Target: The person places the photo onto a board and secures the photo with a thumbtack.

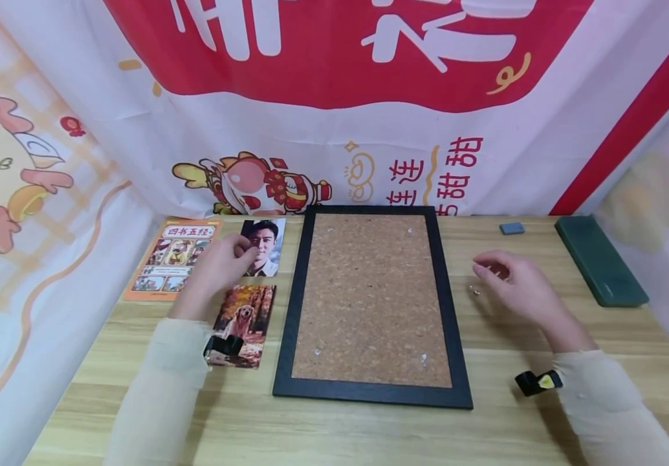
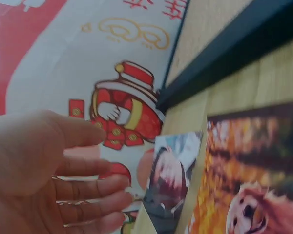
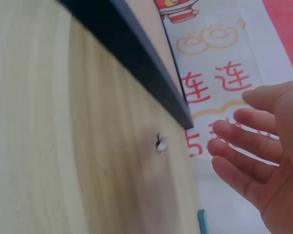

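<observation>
My left hand (image 1: 231, 259) hovers over the portrait photo (image 1: 270, 249), its fingers relaxed and nothing between them in the left wrist view. Just below that photo lies a picture of a golden retriever (image 1: 244, 317) among autumn leaves. A cork board (image 1: 369, 285) in a black frame (image 1: 372, 393) lies flat between the hands. Small shiny spots show near its corners. To the right of it, my right hand (image 1: 509, 275) is raised over a few small clear push pins (image 1: 474, 290), with loosely bent fingers holding nothing in the right wrist view.
An orange comic-style booklet (image 1: 174, 259) lies at the far left, partly behind my left forearm. A small blue block (image 1: 512, 228) and a long dark green case (image 1: 601, 262) are at the back right. A printed cloth (image 1: 334, 155) hangs behind the wooden table (image 1: 363, 433).
</observation>
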`<action>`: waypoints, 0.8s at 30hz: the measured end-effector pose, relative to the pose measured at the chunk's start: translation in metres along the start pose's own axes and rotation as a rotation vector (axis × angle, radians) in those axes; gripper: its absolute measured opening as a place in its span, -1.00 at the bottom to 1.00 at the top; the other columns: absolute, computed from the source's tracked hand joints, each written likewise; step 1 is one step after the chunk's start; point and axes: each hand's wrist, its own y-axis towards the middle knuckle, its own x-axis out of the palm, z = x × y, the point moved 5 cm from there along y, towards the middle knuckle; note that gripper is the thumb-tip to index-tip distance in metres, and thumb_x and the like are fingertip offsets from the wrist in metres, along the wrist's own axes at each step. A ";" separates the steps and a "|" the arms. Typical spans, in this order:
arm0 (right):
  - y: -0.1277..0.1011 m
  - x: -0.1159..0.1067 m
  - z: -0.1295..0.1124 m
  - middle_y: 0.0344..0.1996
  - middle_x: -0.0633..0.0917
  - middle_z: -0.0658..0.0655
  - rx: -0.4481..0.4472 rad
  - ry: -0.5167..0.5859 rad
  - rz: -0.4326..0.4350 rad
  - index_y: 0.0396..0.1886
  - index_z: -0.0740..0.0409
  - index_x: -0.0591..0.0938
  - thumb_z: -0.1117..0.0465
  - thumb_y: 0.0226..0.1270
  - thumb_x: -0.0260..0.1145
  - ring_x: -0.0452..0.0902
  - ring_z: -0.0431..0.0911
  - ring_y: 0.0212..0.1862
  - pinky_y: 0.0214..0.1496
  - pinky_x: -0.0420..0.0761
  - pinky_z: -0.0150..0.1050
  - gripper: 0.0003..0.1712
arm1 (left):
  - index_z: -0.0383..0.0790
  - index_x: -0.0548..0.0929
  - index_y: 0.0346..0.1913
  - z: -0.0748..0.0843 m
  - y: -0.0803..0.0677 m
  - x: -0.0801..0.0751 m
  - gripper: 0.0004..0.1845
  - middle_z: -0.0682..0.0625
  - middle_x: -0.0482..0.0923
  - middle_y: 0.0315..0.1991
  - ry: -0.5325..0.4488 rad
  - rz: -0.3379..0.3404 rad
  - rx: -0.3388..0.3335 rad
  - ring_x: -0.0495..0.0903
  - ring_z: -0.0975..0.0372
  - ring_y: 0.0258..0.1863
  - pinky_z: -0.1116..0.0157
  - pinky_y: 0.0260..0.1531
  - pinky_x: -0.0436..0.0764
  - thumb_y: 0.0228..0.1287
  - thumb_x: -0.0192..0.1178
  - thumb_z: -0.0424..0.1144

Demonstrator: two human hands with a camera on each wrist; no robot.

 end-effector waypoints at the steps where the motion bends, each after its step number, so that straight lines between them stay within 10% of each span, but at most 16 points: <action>1: 0.000 0.001 0.003 -0.08 0.63 0.11 0.010 -0.005 -0.012 0.10 0.05 0.57 -0.19 0.38 0.10 0.47 -0.02 -0.14 -0.17 0.51 -0.13 -0.49 | -0.19 0.45 0.22 -0.003 0.002 0.000 -0.41 -0.14 0.55 -0.11 0.018 -0.019 -0.021 0.52 0.04 -0.16 0.09 -0.23 0.50 0.35 0.00 0.18; 24: 0.013 0.033 0.029 -0.39 0.60 0.05 -0.019 -0.080 -0.170 -0.25 0.02 0.64 0.12 0.29 0.31 0.43 -0.05 -0.32 -0.30 0.43 -0.21 -0.90 | -0.52 0.32 0.21 -0.031 0.043 0.027 -0.04 -0.46 0.23 0.19 0.167 -0.030 -0.191 0.32 -0.18 0.09 -0.14 0.16 0.35 0.07 0.25 0.28</action>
